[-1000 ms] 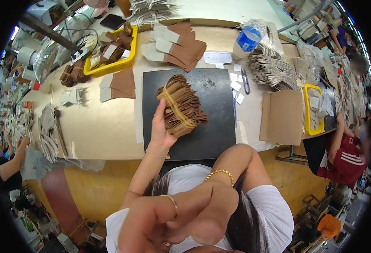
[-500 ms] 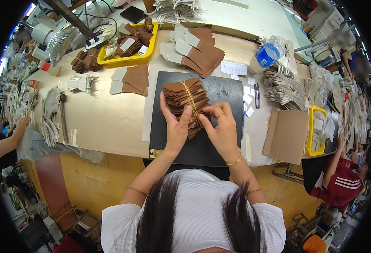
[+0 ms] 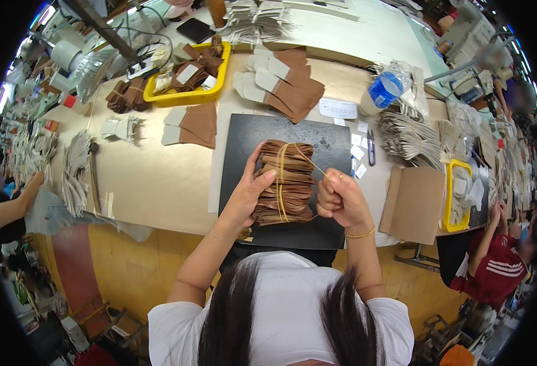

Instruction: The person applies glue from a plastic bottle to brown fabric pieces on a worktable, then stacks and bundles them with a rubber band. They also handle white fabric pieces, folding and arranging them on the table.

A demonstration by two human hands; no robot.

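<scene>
A thick bundle of brown cut pieces [image 3: 294, 172] stands over the black mat [image 3: 235, 137], with yellow rubber bands around it. My left hand [image 3: 253, 189] is closed on the bundle's left side, thumb across its front and fingers behind. To the right of the bundle, my right hand [image 3: 340, 198] is closed in a fist around a yellow rubber band [image 3: 310, 160], which is stretched away from the pieces. The part of the band inside the fist is hidden.
Brown and pale pieces [image 3: 296, 91] lie fanned beyond the mat. A yellow tray [image 3: 220, 85] of bundles stands far left. Scissors [image 3: 371, 149], small white tags and a blue-labelled bottle [image 3: 384, 90] are on the right. Other people sit at both sides.
The bundle has turned more upright and come slightly nearer. My right hand has moved right, away from the bundle, pulling the rubber band out taut. The left hand keeps its hold.
</scene>
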